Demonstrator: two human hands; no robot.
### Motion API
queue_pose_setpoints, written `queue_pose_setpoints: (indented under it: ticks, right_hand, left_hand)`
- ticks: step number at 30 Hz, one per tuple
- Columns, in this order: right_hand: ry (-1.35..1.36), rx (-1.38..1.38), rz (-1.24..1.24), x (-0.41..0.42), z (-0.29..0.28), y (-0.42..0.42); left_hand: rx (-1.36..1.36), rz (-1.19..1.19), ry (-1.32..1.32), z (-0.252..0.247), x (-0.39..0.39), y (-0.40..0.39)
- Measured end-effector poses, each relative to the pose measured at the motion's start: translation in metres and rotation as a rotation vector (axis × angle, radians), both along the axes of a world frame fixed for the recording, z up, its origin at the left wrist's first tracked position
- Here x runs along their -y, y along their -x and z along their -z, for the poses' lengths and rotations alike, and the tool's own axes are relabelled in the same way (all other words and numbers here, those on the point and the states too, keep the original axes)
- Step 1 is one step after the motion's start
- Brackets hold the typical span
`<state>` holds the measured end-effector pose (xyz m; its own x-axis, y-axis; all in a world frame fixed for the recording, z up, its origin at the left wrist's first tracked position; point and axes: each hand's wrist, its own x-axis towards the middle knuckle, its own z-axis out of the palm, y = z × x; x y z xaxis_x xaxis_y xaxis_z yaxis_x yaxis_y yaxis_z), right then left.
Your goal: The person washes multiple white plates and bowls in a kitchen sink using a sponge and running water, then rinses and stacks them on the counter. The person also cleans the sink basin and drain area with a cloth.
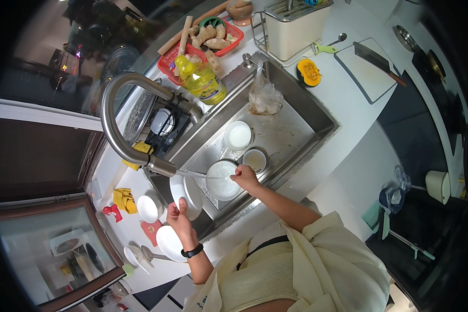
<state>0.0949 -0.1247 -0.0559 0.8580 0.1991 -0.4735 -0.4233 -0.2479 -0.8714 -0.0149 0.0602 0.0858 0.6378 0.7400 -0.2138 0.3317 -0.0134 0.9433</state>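
Note:
My left hand (179, 218), with a black band at the wrist, grips the rim of a white bowl (188, 195) tilted on its side over the sink's left part. My right hand (245, 179) is closed above the right edge of a wide white bowl (220, 185); whether its fingers pinch anything is hidden. Water runs from the arched metal faucet (162, 165) toward that wide bowl. Close to my right hand sits a small cup-like bowl (254, 160) with cloudy liquid. A white bowl (238, 135) rests farther back on the sink floor.
A knotted plastic bag (265, 97) lies in the steel sink (292, 117). Behind stands a yellow detergent bottle (202, 82). A cleaver (374, 58) lies on a cutting board (364, 80), near cut pumpkin (309, 73). White bowls (149, 208) stand left of the sink.

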Motion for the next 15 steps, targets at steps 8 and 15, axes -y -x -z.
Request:
queue_pose_setpoints:
  ticks: [8,15]
  right_hand:
    - [0.122,0.250,-0.513,0.008,0.031,0.009]
    - [0.233,0.250,-0.420,0.015,0.018,0.013]
  left_hand:
    - [-0.002,0.062,-0.300,-0.037,0.002,0.026]
    - [-0.177,0.086,-0.854,-0.059,0.008,0.075]
